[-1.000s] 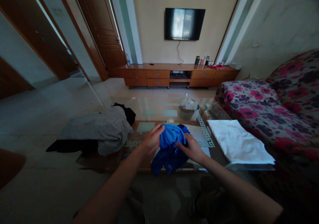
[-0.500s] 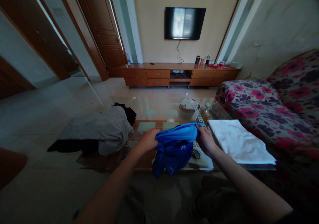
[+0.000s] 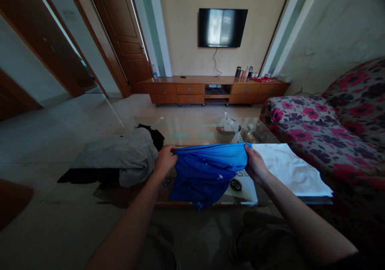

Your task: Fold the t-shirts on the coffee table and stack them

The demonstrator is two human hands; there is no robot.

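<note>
Two hands pull the blue shirt wide over the glass table.
Half a second back it hung bunched; now the left hand (image 3: pixel 165 160) and right hand (image 3: pixel 256 165) clamp opposite edges of the blue shirt (image 3: pixel 207 170), stretched above the glass table (image 3: pixel 192 131), beside the white cloth (image 3: pixel 288 170).

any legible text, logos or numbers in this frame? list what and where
None can be read.
Blue garment, held by left hand and right hand: small white marks, too small to read.
Bottles on TV cabinet: labels too blurred.
TV: only a reflection, no text.
</note>
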